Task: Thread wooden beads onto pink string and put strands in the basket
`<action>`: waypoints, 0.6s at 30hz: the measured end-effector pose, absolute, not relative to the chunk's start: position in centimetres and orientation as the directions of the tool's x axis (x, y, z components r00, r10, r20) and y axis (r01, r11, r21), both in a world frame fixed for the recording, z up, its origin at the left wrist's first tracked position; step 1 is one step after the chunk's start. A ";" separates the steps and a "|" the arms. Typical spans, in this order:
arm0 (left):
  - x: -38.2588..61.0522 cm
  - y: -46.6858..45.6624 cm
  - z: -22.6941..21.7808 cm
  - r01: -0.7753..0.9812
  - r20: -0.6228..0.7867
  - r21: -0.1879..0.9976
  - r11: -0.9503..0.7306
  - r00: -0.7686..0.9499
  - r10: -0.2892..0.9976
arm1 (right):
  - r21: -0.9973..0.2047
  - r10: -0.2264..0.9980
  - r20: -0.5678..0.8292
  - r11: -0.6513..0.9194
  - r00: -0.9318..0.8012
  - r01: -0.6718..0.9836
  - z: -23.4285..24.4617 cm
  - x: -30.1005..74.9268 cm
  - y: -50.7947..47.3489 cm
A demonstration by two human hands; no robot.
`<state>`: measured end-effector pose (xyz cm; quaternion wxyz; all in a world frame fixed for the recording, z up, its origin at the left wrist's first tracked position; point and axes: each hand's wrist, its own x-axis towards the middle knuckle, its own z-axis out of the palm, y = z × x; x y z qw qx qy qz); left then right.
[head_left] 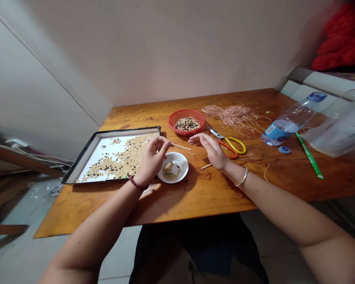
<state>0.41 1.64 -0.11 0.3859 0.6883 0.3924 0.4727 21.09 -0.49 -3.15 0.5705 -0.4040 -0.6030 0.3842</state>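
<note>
My left hand point(154, 157), above the edge of a white bowl point(185, 170), pinches one end of a short string of pale beads point(182, 147). The string stretches to the right, with thin thread at its far end. My right hand point(211, 151) hovers just right of that end, fingers stretched out, with nothing visible in it. Under its wrist side lies another short beaded piece point(206, 166), partly hidden. Loose pale beads point(168, 172), with a few dark and green ones, lie in the bowl.
To the left is a black-rimmed tray point(91, 148) of loose beads. Behind my hands stand a red basket point(169, 120) of beads, scissors point(230, 144) and tangled pink thread point(233, 116). A tilted bottle point(292, 120), its blue cap point(284, 150) and a green strip point(309, 155) are at right.
</note>
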 end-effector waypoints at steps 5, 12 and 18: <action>0.6 1.4 -0.4 0.182 0.354 0.891 -0.415 0.293 0.888 | -0.983 0.924 0.034 -0.038 -0.382 -0.179 -2.8 20.6 -1.1; 0.7 1.0 -0.3 0.237 0.385 0.861 -0.451 0.276 0.881 | -0.967 0.950 0.155 0.202 -0.270 0.156 -2.6 20.6 -1.0; 0.9 0.5 -0.4 0.274 0.448 0.823 -0.497 0.225 0.865 | -0.908 0.951 0.234 0.289 -0.203 0.304 -3.4 20.5 -0.7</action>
